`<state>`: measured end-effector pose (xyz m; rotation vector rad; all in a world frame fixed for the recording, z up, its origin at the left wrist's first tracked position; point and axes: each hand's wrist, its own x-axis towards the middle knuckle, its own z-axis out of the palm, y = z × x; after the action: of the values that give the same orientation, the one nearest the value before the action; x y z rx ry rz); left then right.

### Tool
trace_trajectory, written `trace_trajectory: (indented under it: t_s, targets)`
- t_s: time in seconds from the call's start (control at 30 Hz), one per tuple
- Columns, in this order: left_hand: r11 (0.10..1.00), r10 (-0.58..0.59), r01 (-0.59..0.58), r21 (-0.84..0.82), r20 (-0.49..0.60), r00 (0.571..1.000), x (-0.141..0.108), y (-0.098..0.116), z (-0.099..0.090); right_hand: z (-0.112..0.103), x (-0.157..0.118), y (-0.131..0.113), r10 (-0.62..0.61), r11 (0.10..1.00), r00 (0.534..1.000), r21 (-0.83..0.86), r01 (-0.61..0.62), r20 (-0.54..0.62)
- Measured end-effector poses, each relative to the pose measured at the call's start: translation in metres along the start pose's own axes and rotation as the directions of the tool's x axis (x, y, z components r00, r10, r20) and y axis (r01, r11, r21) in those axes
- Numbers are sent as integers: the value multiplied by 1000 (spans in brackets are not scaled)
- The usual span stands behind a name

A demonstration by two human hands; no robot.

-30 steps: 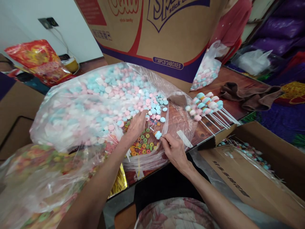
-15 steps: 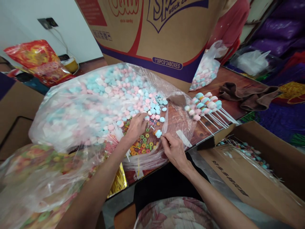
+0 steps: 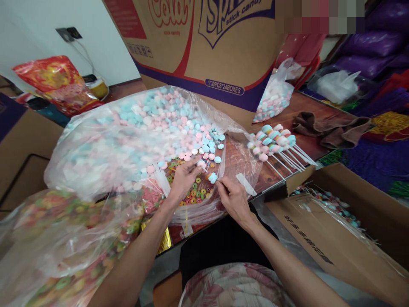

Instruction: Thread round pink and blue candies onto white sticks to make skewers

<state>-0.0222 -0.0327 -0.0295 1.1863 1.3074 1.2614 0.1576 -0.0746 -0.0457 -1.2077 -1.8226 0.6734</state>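
The left hand [image 3: 182, 180] pinches a pink marshmallow [image 3: 201, 163] near the tip of a stick [image 3: 205, 171]. The right hand [image 3: 235, 198] pinches the stick below blue marshmallows [image 3: 212, 178], maybe keeping it steady over ring candies [image 3: 193, 193].

Lighting: moderate, diffuse, indoor; source out of view. Softly lit: smooth pale wall [image 3: 99, 34]. Glare: milky sheen on the large clear plastic bag of pink, blue and white candies [image 3: 96, 145]; contents hazy beneath. Shadow: interior of the open brown cardboard box [image 3: 377, 200]. Focus: bare right hand [image 3: 234, 199] readable, fine detail soft. Distortion: wide-angle stretch toward the edges. Upper right: coarse pixelated patch of square blocks [image 3: 319, 17]
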Motion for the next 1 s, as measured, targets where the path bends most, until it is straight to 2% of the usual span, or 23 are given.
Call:
trace_trajectory:
  t_s: [0.13, 0.2, 0.33, 0.43, 0.53, 0.67, 0.83, 1.0]
  targets:
    - [993, 70, -67, 95, -38, 997, -2, -7, -1, 0, 1, -3, 19, 1000, 1000, -12, -19, 6]
    - [972, 141, -126, 200, -64, 988, -5, -10, -1, 0, 3, -4, 32, 999, 999, -21, -31, 13]
    - [849, 290, -227, 477, -61, 955, -14, -8, 5, -2, 6, -6, 49, 998, 999, -26, -48, 14]
    - [798, 295, -212, 564, -57, 954, -22, -4, 13, -3, 6, -6, 62, 998, 998, -18, -62, -1]
    - [784, 286, -201, 587, -54, 957, -28, 1, 20, -3, 6, -7, 63, 998, 998, -22, -63, -10]
    - [775, 280, -230, 589, 7, 960, -33, 6, 24, -4, 6, -6, 50, 998, 999, -24, -50, 1]
    - [848, 244, -253, 465, 81, 966, -36, 6, 29, -4, 7, -4, 92, 996, 996, -2, -92, 15]
    - [889, 209, -226, 397, 87, 974, -39, 1, 30, -3, 10, -3, 105, 994, 994, 10, -105, 9]
